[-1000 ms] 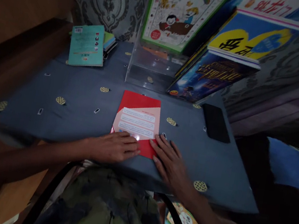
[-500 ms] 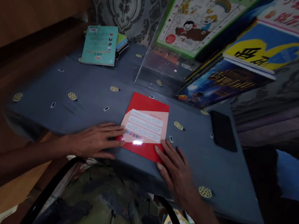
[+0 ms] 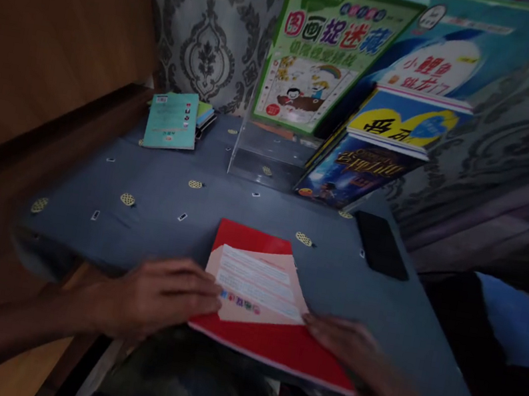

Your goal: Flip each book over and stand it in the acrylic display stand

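We have the red book (image 3: 270,344) at the near edge of the desk (image 3: 158,197), back cover up, near end seemingly tipped up off the cloth. Left hand (image 3: 160,292): grasping the book's left edge, fingers over the cover, thumb hidden. Right hand (image 3: 368,364): grasping the right edge, fingertips on the pale printed panel's corner; blurry, we can't tell the thumb. Far side, middle: clear stand (image 3: 248,172) with a green picture book (image 3: 338,61) leaning in it; a dark blue book (image 3: 350,172) stands just right of that. Black slab (image 3: 381,244) lies flat near the desk's right edge. Far left, we see a teal book (image 3: 172,120) on a small stack, patterned wall covering (image 3: 207,56) behind.
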The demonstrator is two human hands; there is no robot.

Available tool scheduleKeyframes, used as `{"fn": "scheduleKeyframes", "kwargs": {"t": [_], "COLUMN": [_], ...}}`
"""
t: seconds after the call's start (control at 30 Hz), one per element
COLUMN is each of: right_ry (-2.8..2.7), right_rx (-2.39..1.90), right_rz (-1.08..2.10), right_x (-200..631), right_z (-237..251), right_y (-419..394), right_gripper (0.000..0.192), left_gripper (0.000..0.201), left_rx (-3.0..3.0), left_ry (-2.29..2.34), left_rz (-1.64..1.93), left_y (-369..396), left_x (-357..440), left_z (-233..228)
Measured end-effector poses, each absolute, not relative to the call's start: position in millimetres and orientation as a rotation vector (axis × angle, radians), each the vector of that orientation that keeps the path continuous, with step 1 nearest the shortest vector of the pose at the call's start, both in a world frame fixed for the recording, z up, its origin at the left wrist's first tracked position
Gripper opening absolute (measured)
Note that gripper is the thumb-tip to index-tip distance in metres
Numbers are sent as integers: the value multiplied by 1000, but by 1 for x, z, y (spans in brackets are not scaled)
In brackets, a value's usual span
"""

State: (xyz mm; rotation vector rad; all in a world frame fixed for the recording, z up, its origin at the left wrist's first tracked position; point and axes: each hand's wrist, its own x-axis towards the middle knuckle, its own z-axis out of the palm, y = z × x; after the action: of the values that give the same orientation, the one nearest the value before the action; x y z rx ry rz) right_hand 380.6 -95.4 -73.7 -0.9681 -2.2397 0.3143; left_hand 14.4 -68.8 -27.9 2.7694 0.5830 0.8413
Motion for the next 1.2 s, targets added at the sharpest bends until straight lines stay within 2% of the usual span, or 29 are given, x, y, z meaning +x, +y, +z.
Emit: {"fn": "scheduleKeyframes", "kwargs": {"t": [0.17,0.3,0.47,0.67,0.73,0.83,0.97,1.07,1.2], "right_ry": [-1928,-1667,-1491,-1497,-1614,-1847,-2077,-2207,-2419], "right_rx": [-1171,-1250,-1168,-1281,-1396,-1609,-1763,-1626,-1175], "right_rz": [352,664,893,1105,1018,649,358,293,327], "right_x": [362,336,320,329,334,343,343,322,271], "right_z": [-49,-66,-70,-84,-94,-105,-101,-95,-94], "right_y": [-43,12,44,42,43,46,49,58,85], "right_gripper": [25,38,40,51,51,45,35,36,53], "left_gripper": [19,25,42,51,46,32,30,28,29], "left_rx": [2334,1981,1818,1628,1708,2006,2345,2560,2624], "left_ry": [815,902,963,1024,1129,1374,1655,1702,1690], "left_rz": [1276,1436,1275,1056,897,611,366,326,316], "left_y": [-15,46,94,97,95,92,90,95,105], "left_x": [38,56,61,50,46,45,54,63,71], "left_z": [10,1,-43,-84,-91,-93,-87,-85,-91]}}
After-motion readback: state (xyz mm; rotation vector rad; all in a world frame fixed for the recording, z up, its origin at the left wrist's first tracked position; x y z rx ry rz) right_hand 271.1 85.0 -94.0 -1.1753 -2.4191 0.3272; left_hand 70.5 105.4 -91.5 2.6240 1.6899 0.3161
